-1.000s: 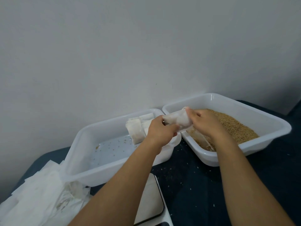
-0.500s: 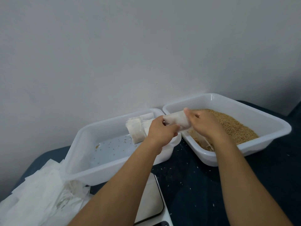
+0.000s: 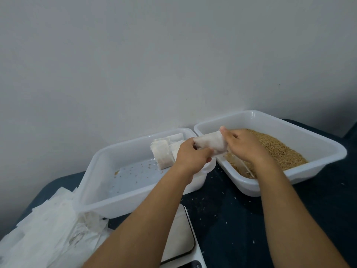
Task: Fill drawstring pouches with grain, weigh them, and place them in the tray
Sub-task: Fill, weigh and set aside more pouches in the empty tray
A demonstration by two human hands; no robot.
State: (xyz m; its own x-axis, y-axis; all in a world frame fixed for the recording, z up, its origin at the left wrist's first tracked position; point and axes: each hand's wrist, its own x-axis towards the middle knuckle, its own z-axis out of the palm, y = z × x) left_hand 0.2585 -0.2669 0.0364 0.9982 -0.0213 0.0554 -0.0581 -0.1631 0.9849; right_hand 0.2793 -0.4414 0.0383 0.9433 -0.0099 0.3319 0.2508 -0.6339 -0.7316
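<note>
Light is even, soft and rather dim — no glare. Faint shadows under my forearms on the worktop [image 3: 231, 219]. Wide-angle bending at edges — focus slightly soft.

head view: single wide-angle camera, worn on head | faces forward and down across dark worktop [image 3: 241, 219] toward grey wall [image 3: 154, 64] | close, forearms run in from the bottom edge | no second view, so nothing shared

A white cloth drawstring pouch [image 3: 210, 143] lies sideways, held above the near-left corner of the white plastic grain tub [image 3: 318, 144].
</note>
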